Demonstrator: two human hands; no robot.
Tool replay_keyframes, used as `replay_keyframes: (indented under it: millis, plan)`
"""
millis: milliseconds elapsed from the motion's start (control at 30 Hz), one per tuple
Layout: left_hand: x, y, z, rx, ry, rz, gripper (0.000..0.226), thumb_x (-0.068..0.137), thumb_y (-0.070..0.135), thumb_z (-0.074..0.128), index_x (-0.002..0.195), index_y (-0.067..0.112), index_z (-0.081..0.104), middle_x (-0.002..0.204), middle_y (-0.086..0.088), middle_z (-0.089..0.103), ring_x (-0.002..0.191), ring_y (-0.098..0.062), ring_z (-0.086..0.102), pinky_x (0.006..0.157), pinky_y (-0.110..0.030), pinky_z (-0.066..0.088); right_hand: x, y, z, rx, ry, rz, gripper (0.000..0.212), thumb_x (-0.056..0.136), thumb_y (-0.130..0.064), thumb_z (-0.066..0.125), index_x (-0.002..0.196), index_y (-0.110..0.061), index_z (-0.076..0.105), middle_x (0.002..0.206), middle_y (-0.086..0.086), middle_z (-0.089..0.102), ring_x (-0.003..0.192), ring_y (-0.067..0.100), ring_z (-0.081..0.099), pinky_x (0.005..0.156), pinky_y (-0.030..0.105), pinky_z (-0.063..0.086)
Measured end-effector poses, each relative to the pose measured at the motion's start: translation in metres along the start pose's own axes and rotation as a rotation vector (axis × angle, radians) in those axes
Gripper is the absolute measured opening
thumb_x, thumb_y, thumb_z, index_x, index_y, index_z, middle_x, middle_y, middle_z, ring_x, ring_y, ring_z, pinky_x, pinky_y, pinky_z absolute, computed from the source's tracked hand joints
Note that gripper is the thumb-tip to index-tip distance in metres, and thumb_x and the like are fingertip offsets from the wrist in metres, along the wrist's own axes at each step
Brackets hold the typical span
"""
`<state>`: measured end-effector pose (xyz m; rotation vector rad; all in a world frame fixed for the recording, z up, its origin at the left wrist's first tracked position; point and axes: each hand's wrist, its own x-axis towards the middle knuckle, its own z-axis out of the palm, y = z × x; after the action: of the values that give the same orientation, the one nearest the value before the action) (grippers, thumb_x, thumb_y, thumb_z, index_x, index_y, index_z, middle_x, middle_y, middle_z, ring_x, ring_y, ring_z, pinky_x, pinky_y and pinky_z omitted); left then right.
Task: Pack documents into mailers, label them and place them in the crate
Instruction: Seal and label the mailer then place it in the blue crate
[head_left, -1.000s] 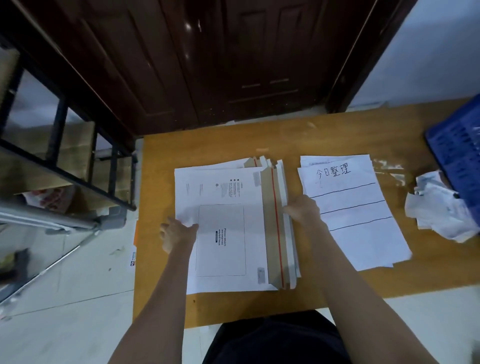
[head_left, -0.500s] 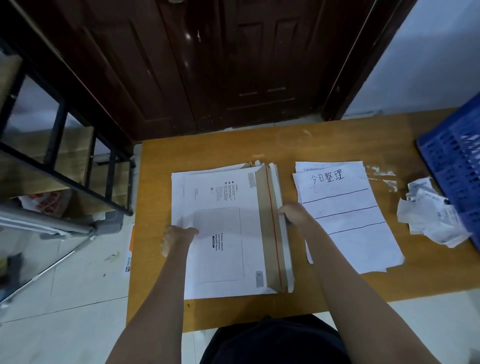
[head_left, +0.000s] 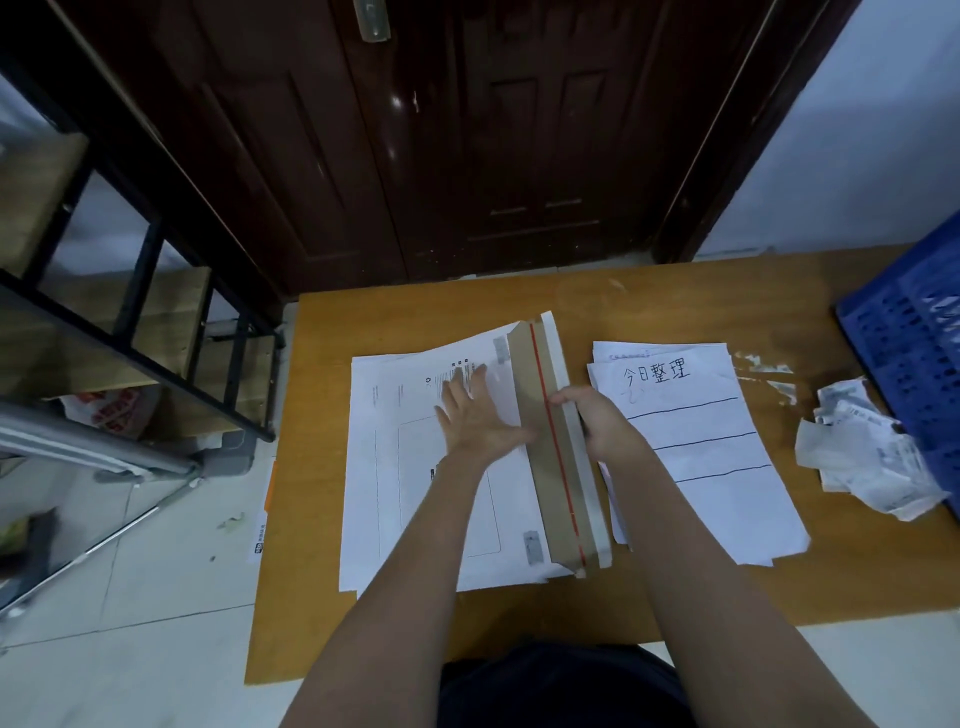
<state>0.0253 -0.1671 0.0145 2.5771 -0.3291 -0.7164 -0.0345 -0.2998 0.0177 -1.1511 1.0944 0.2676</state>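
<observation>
A: Why is the left hand (head_left: 475, 415) flat, with straight fingers, on the top mailer (head_left: 415, 467)?
B: I think to keep the pile on the worktop (head_left: 675, 301) steady, while the right hand (head_left: 597, 421) pinches the brown flap (head_left: 550, 441) to lift it. Documents (head_left: 701, 457) wait just beside; the crate (head_left: 914, 332) stands far right.

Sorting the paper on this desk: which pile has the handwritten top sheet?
The flat document pile right of the mailers, beside the right hand. Its top sheet bears handwriting and three ruled lines; the mailer stack is printed, the scraps crumpled.
</observation>
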Motion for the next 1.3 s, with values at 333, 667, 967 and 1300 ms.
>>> replay_keyframes:
  millis: [333, 667, 967, 1300]
  plan:
    - [-0.008, 0.014, 0.003, 0.063, 0.343, 0.132, 0.044, 0.081, 0.004, 0.064, 0.122, 0.013, 0.05, 0.148, -0.01, 0.032, 0.138, -0.032, 0.029, 0.115, -0.047, 0.027, 0.005, -0.007, 0.012, -0.399, 0.242, -0.142, 0.032, 0.092, -0.009, 0.048, 0.119, 0.006, 0.057, 0.116, 0.018, 0.06, 0.104, 0.031, 0.056, 0.076, 0.027, 0.039]
    - [-0.013, 0.015, 0.019, 0.153, 0.192, 0.163, 0.059, 0.093, 0.0, 0.045, 0.147, 0.011, 0.024, 0.159, -0.01, 0.009, 0.14, -0.035, 0.026, 0.109, -0.042, 0.036, 0.004, 0.004, 0.014, -1.014, 0.58, -0.462, 0.042, 0.079, -0.006, 0.06, 0.119, -0.001, 0.047, 0.121, 0.017, 0.045, 0.112, 0.035, 0.045, 0.087, 0.036, 0.04]
    - [-0.018, 0.004, 0.016, 0.133, 0.415, 0.383, 0.056, 0.08, -0.011, 0.059, 0.131, 0.013, 0.056, 0.142, -0.007, 0.049, 0.129, -0.031, 0.049, 0.095, -0.047, 0.048, 0.017, 0.007, 0.047, -0.362, -0.116, -0.257, 0.028, 0.098, -0.018, 0.044, 0.121, -0.016, 0.06, 0.121, 0.008, 0.063, 0.105, 0.019, 0.059, 0.081, 0.021, 0.047]
    - [-0.016, -0.003, 0.016, 0.016, 0.437, 0.395, 0.075, 0.076, -0.016, 0.055, 0.144, 0.013, 0.039, 0.151, -0.004, 0.037, 0.143, -0.021, 0.028, 0.117, -0.041, 0.017, 0.006, -0.031, 0.068, 0.591, -0.371, 0.193, 0.023, 0.098, -0.014, 0.041, 0.108, -0.002, 0.057, 0.099, 0.013, 0.065, 0.093, 0.024, 0.06, 0.088, 0.03, 0.046]
